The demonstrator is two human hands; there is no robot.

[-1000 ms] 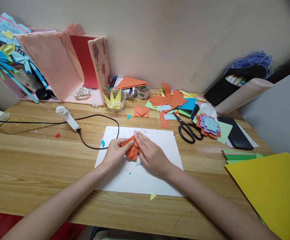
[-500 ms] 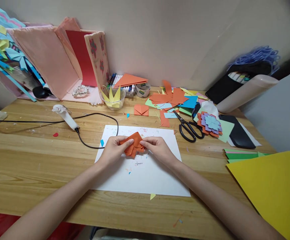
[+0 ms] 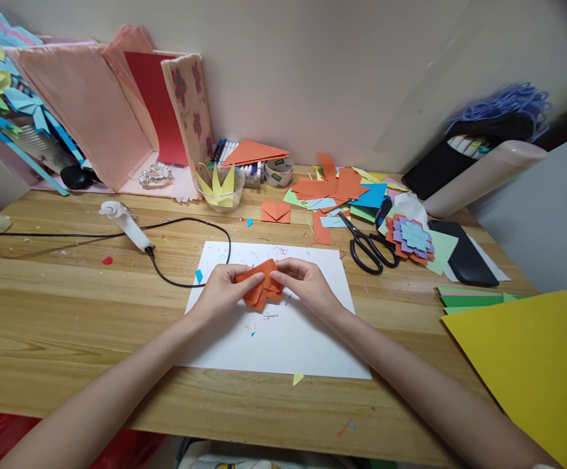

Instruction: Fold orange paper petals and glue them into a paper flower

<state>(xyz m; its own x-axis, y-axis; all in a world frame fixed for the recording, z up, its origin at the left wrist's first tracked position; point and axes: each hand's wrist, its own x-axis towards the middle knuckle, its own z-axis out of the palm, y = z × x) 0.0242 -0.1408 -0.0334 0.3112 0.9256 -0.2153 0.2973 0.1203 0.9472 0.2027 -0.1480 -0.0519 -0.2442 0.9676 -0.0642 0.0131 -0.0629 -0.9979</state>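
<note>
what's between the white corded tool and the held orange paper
In the head view, the black cord, a blue scrap, part of the white sheet and the left hand lie there.

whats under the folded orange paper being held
Below the orange paper is the white sheet, with coloured specks showing nearby. The patch directly beneath is covered, so anything there can't be seen.

no legible text, small green label [image 3: 276, 176] on tape roll [image 3: 287, 178], any lettering apparently too blurred
</note>
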